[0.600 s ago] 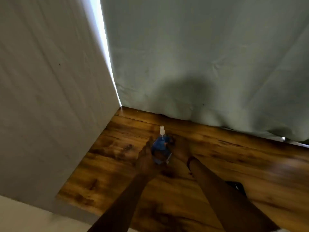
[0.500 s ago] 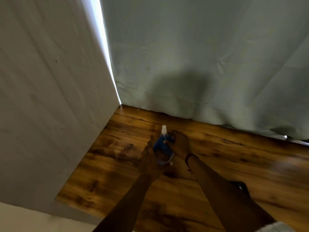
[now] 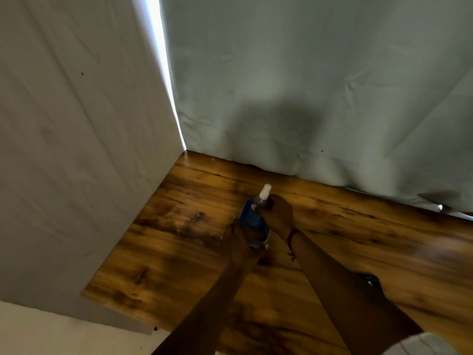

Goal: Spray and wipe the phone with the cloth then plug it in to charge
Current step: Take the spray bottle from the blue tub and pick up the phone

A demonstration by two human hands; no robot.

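Note:
A flat blue phone (image 3: 252, 219) with a pale rim is held over the wooden table (image 3: 194, 226), tilted with its far end up. My left hand (image 3: 240, 242) grips its near end from the left. My right hand (image 3: 277, 213) is curled round a small spray bottle whose white nozzle (image 3: 265, 192) sticks up just above the phone's far end. The bottle's body is hidden in my fist. I cannot make out a cloth or a charging cable.
A pale sheet (image 3: 307, 98) hangs along the table's far edge and a white panel (image 3: 76, 149) closes off the left side. A small black thing (image 3: 368, 278) lies on the table, partly hidden behind my right forearm.
My right hand with the spray bottle has moved closer over the far end of the phone. My left hand keeps its hold, and the phone now shows flatter and clearer.

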